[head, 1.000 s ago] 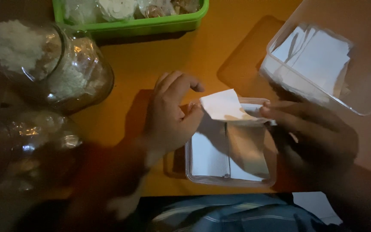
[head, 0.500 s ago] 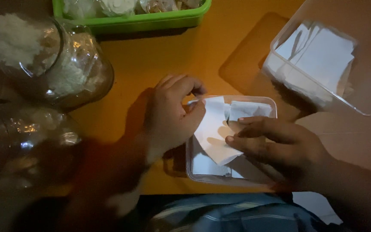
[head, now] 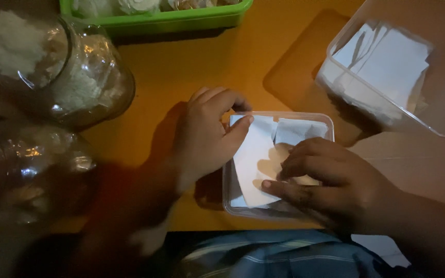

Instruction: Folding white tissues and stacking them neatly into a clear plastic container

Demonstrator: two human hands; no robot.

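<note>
Your left hand (head: 204, 136) steadies the clear plastic container (head: 279, 119), its curled fingers pinching the top corner of the white paper sheet (head: 256, 157) lying inside it. Your right hand (head: 330, 177) lies flat with fingers extended, pressing that sheet down. Keep the corner pinned and smooth the sheet evenly so it lies flat in the container.

White paper slips (head: 256, 159) in clear tubs (head: 279, 117)
</note>
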